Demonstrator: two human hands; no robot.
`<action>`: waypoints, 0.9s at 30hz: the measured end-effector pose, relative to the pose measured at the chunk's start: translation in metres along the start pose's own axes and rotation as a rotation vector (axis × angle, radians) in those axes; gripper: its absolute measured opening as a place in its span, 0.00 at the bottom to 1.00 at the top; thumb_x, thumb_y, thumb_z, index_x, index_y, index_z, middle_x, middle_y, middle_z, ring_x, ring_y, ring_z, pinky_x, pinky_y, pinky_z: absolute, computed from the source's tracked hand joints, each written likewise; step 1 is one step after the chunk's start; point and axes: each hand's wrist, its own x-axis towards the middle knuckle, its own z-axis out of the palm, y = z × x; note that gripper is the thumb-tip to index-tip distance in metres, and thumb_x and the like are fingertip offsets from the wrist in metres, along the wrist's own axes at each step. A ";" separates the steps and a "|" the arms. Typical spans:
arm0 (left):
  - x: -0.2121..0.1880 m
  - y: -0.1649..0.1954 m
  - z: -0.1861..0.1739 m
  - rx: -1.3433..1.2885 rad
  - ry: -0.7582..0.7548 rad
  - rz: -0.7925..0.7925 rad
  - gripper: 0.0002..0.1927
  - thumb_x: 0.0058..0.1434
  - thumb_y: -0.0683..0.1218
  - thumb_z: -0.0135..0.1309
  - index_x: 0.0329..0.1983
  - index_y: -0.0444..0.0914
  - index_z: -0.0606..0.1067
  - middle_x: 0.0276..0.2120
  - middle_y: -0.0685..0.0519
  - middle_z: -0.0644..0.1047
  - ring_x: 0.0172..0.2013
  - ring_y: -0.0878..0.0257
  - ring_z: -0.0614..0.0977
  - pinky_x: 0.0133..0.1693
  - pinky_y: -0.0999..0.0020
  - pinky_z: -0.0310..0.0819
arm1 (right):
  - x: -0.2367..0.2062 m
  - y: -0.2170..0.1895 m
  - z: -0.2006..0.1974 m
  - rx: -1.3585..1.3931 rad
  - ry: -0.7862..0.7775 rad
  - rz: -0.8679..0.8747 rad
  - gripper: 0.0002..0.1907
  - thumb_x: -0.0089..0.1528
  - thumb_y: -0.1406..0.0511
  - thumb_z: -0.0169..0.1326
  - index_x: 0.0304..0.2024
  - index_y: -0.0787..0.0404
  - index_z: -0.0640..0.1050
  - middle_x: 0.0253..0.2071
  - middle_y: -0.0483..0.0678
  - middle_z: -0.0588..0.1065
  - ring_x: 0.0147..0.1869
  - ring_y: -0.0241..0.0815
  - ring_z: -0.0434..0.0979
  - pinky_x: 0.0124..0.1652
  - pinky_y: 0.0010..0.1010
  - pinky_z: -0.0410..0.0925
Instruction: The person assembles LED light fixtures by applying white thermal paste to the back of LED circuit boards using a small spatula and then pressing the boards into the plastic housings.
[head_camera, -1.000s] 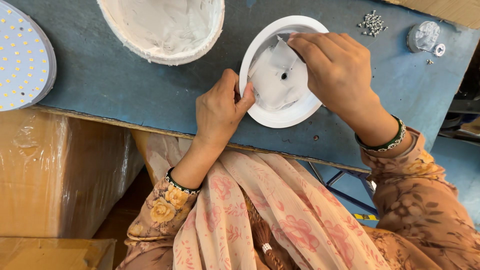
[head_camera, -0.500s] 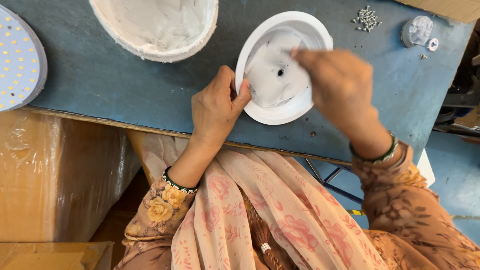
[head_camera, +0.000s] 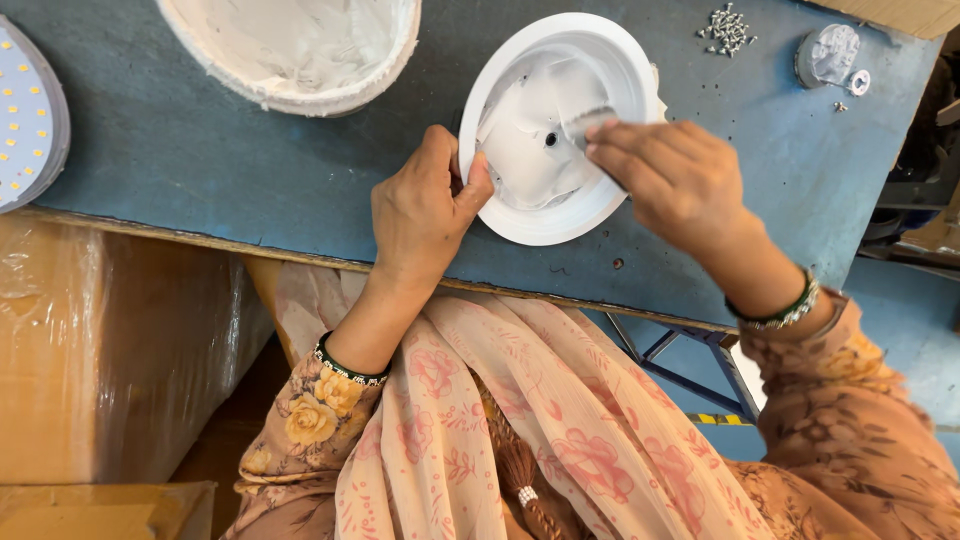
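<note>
The blue table (head_camera: 200, 170) carries a paste bowl (head_camera: 300, 45) and a white housing (head_camera: 555, 125). The left hand (head_camera: 420, 215) grips the housing's rim. The right hand (head_camera: 675, 180) pinches a small spreader (head_camera: 590, 118) inside it. Screws (head_camera: 727, 28) lie well apart.

A blue table (head_camera: 200, 170) carries a white round housing (head_camera: 520, 215), paste bowl (head_camera: 290, 95), screws (head_camera: 727, 28).

A worn blue tabletop (head_camera: 200, 170) is spanning the view on a blue metal frame (head_camera: 690, 375), with plastic-wrapped cardboard boxes (head_camera: 110, 360) sitting beneath its left edge and blue floor (head_camera: 900, 330) showing at right.
</note>
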 end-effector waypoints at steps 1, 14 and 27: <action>0.000 0.000 -0.001 -0.003 -0.001 -0.001 0.17 0.69 0.49 0.60 0.34 0.38 0.66 0.23 0.52 0.72 0.21 0.56 0.76 0.25 0.60 0.69 | -0.006 -0.008 0.000 0.010 -0.008 0.038 0.08 0.65 0.74 0.57 0.47 0.63 0.81 0.50 0.47 0.82 0.50 0.41 0.83 0.44 0.31 0.72; 0.001 0.001 -0.004 -0.008 0.004 0.008 0.16 0.69 0.48 0.60 0.35 0.38 0.66 0.23 0.52 0.72 0.23 0.56 0.76 0.26 0.61 0.69 | 0.016 0.001 0.006 0.021 0.098 0.115 0.07 0.68 0.76 0.57 0.47 0.63 0.79 0.48 0.45 0.81 0.46 0.42 0.80 0.44 0.32 0.69; 0.000 -0.001 -0.004 -0.006 -0.011 -0.007 0.16 0.70 0.49 0.59 0.35 0.38 0.65 0.24 0.53 0.72 0.23 0.57 0.77 0.26 0.61 0.70 | -0.009 -0.067 -0.004 0.073 -0.038 0.286 0.10 0.67 0.75 0.55 0.50 0.63 0.80 0.50 0.48 0.82 0.44 0.41 0.82 0.39 0.32 0.70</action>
